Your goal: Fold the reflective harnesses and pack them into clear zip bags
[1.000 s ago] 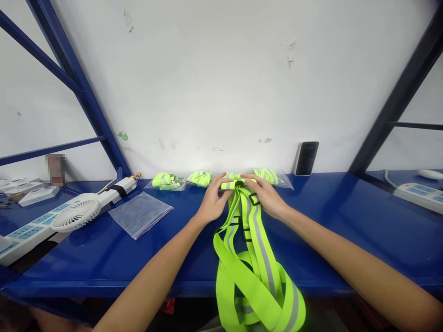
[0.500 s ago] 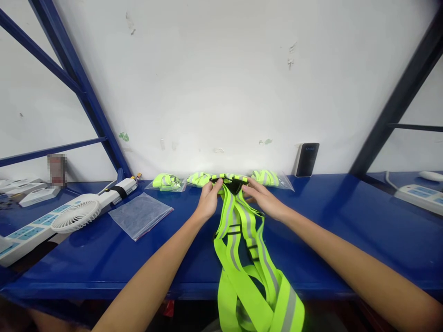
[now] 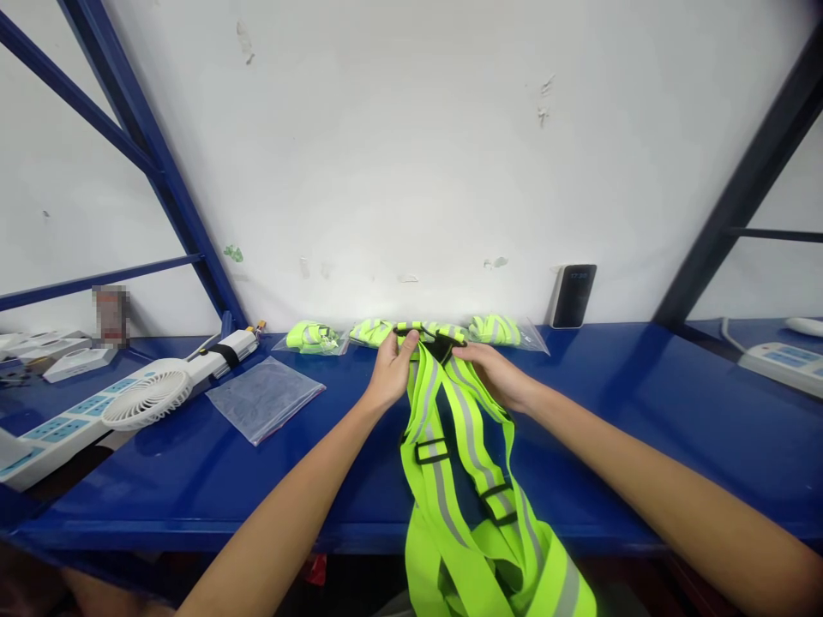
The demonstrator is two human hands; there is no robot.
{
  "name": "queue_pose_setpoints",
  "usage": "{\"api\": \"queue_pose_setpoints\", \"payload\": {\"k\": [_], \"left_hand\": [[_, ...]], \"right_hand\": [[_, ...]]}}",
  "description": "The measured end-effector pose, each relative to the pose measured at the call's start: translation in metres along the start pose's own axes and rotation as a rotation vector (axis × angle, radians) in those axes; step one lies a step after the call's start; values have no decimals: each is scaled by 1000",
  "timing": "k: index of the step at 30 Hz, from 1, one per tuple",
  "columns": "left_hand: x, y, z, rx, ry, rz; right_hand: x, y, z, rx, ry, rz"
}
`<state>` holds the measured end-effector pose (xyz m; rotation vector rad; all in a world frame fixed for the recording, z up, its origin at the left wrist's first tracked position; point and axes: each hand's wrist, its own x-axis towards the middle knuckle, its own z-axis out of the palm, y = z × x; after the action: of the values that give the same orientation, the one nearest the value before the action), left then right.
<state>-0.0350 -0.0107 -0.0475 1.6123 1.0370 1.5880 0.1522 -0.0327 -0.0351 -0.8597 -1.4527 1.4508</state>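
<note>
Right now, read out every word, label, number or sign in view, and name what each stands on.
"17:" on the upright black-and-white rectangular device; the digits after it are too faint to be sure.
Long white plastic power strip with blue socket panels: any markings are too small to read.
Upright reddish-brown pixelated object: unreadable.
Neon-green reflective fabric straps: no legible text.

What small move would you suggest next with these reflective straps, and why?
I'd probably gather the lower loops upward: the left hand and right hand hold the reflective straps at the top, while those loops hang past the blue table's front edge.
</note>
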Motion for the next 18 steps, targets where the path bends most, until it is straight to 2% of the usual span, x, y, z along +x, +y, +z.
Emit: {"api": "queue_pose_setpoints", "payload": {"k": [3,8,13,18], "left_hand": [[0,-2,1,-52,-81,42],[-1,-8,2,-62,-178,-1],[0,-10,3,-211,-141,-77],[0,-8,3,-369,-116,-158]], "right_hand": [[1,-3,-2,112,19,121],[1,-5,-1,235,1,166],[-4,-11,1,277,27,266],[-3,-11,-7,473,-41,314]]}}
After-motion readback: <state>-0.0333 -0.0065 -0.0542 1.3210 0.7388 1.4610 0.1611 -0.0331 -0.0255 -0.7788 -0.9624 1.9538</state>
